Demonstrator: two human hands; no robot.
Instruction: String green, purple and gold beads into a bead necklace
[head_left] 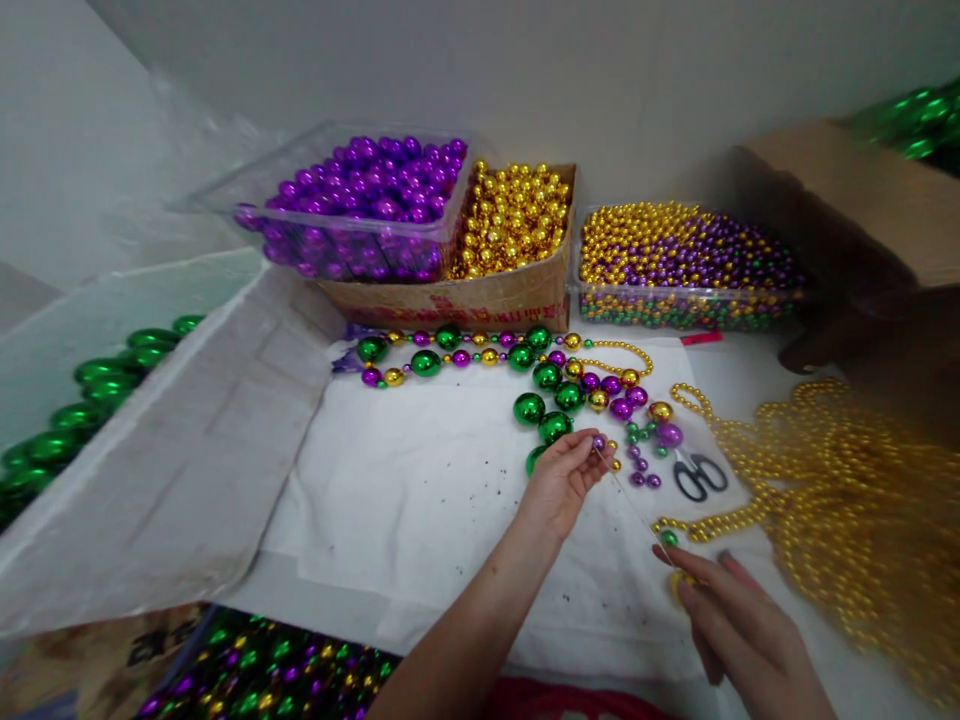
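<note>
1. Clock centred on the view. Red clothing (577, 700) at 6, bottom edge. Heap of small mixed beads (277, 665) at 7: green, gold, purple.
2. Right hand (750, 620) at 4: fingers part curled, fingertips nearly closed, gripping the thread (634, 503). Something yellow by its fingers, too blurred to name. Green bead (669, 538) just beside the index fingertip.
3. Left hand (561, 485) at 5: thumb and fingers pinched together on a small purple bead (598, 441); thread runs straight from there down to the right hand. Two small gold beads (615, 458) just beside that pinch.
4. White cloth (390, 480) under the work, dark specks on it.
5. From left hand: loose purple beads (641, 470) near at 3, scissors (701, 478) farther at 3, black handles showing. Big green beads (555, 427) just off it at 12.
6. Gold strands (847, 540) at 4, heaped, right side.
7. White box (225, 440) at 9, tilted wall; large green beads (105, 390) beyond the wall.
8. Mixed bead necklace (461, 357) around centre, laid in a long loop across the cloth.
9. Back row: clear tray (352, 224) of purple balls at 11, cardboard box (480, 300) of gold balls at 12, clear bin (682, 295) of small mixed beads at 2.
10. Brown carton (847, 200) at 2, partly blurred, more green beads (926, 115) behind it.
</note>
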